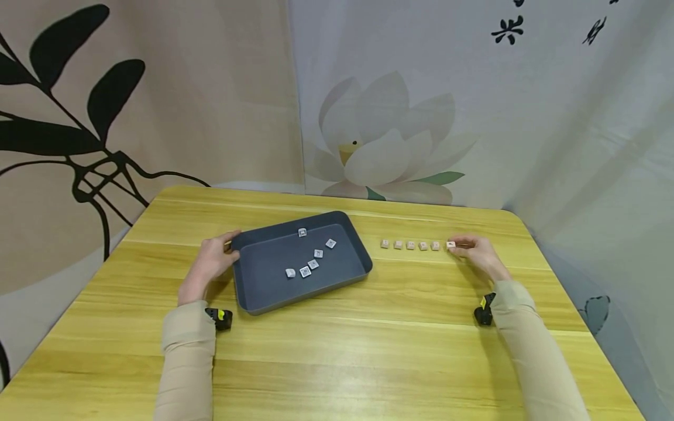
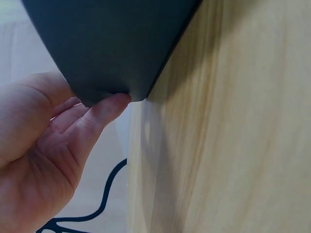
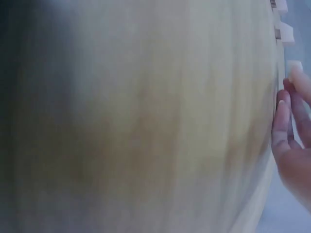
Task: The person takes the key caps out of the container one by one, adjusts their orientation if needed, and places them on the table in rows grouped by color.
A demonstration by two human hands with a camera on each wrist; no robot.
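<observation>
A dark grey rectangular tray (image 1: 279,298) lies at a slant on the table, left of centre. My left hand (image 1: 212,260) grips its left end; in the left wrist view the thumb (image 2: 114,104) presses the tray's outer wall (image 2: 116,48). Several small white keycaps (image 1: 305,272) are scattered inside it. To the right of the tray, several pale keycaps (image 1: 411,245) stand spaced out in a straight row. At the row's right end, my right hand (image 1: 476,254) pinches one keycap (image 1: 450,245) between thumb and fingertips. The right wrist view catches this keycap (image 3: 295,65) only at its edge.
The wooden table (image 1: 363,356) spreads beneath everything. Behind its far edge hangs a curtain (image 1: 237,105) printed with leaves and a lotus. Each wrist carries a small black camera, the left one (image 1: 221,318) close to the tray's near left corner.
</observation>
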